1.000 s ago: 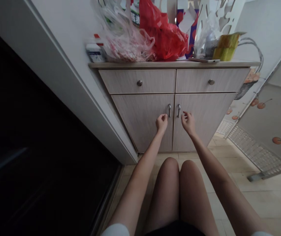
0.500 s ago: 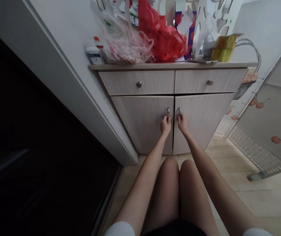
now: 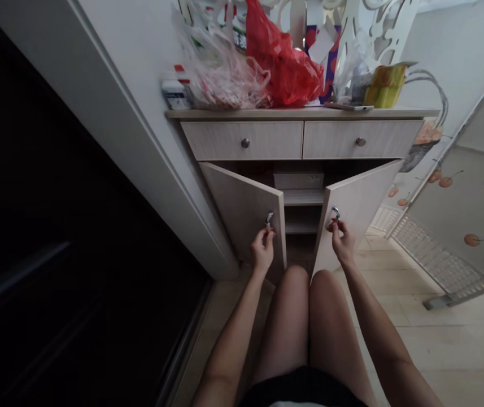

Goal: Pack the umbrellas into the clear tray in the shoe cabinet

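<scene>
so, left hand, right hand gripping handles, doors ajar

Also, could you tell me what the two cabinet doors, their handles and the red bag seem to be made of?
Left door and right door: probably wood-based board, matt, pale and streaked like grain; solid wood is possible.
Left handle and right handle: likely metal, polished, given silvery glints.
Red bag: apparently thin plastic film, slightly glossy, as its crinkles catch light.
</scene>
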### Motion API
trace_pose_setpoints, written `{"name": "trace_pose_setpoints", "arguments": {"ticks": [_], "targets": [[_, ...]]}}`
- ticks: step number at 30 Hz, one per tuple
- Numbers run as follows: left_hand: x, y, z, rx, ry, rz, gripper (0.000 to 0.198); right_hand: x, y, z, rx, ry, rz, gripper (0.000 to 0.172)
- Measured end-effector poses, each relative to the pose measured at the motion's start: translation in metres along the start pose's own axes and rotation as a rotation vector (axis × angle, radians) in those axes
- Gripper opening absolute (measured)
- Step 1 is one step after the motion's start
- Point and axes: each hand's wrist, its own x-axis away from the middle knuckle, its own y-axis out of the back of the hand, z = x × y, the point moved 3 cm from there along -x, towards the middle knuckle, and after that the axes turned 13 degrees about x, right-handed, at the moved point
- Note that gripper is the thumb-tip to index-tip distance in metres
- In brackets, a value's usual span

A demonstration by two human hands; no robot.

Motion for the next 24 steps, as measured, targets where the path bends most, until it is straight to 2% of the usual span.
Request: {"name": "trace_pose_setpoints", "arguments": {"ticks": [7,11,15,20,24], "targets": [[0.019,0.047,-0.012,-0.054,-0.035,-0.097,0.044,0.024,0.042,-0.001,0.038,-0.063,-0.138,0.043],[0.028,0.077,-0.016,-0.125,-0.057,-0.191,0.049,0.035,0.065,-0.004,0.072,-0.127,-0.186,0.051],[0.033,0.116,-0.021,-0.218,-0.098,-0.297,0.05,0.044,0.093,-0.006,0.127,-0.166,-0.256,0.054],[0.032,0.17,-0.024,-0.302,-0.145,-0.421,0.041,0.051,0.139,-0.015,0.278,-0.167,-0.424,0.053],[0.026,0.21,-0.022,-0.356,-0.133,-0.54,0.039,0.05,0.177,-0.041,0.319,-0.145,-0.384,0.055]]}}
